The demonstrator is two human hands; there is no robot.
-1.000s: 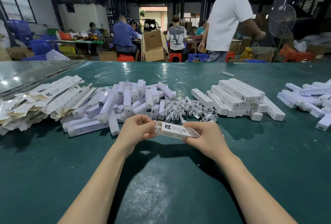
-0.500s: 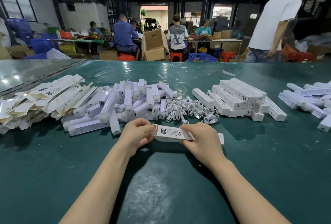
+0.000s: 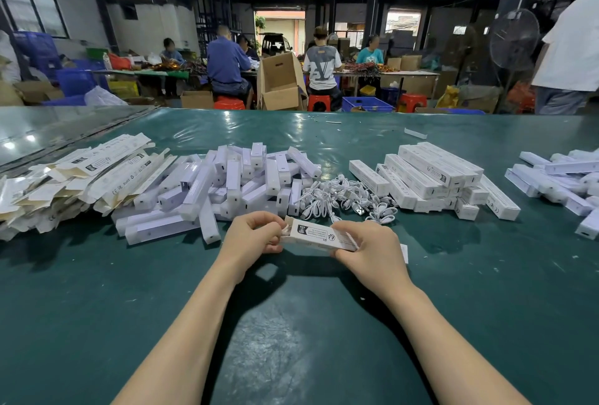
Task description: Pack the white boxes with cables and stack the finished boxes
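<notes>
Here, slim white box [image 3: 319,236], black-printed, end open

Both hands, left hand [image 3: 251,236] and right hand [image 3: 372,249], grip a white box [image 3: 319,234].

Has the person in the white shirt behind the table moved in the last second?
Yes. The person has walked right, from left of the fan to its right.

White box [image 3: 319,236] tilted, left flap open (printed label).
</notes>
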